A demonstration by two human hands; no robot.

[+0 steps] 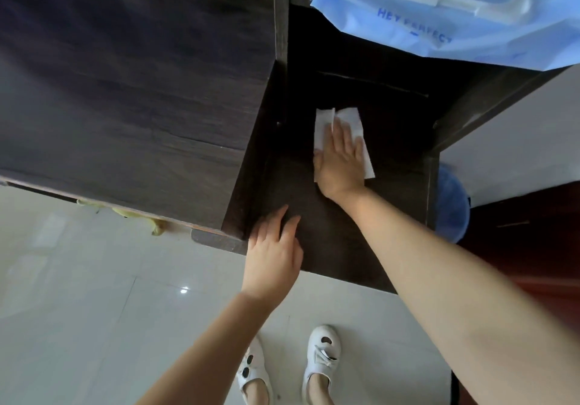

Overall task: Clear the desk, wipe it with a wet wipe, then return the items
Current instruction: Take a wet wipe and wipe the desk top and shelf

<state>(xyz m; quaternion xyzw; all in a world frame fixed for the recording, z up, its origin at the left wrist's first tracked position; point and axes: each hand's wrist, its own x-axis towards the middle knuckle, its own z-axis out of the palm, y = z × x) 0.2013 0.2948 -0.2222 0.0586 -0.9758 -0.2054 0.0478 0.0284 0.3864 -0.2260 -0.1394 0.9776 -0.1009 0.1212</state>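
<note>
A white wet wipe lies flat on the dark wooden desk surface, deep in the recess between two side panels. My right hand presses flat on the wipe with straight, spread fingers, covering its middle. My left hand rests near the desk's front left edge with relaxed fingers, holding nothing.
A tall dark cabinet block rises on the left. A blue bag with a white handle hangs over the upper shelf on the right. A blue bin stands right of the desk. My white shoes are on the tiled floor below.
</note>
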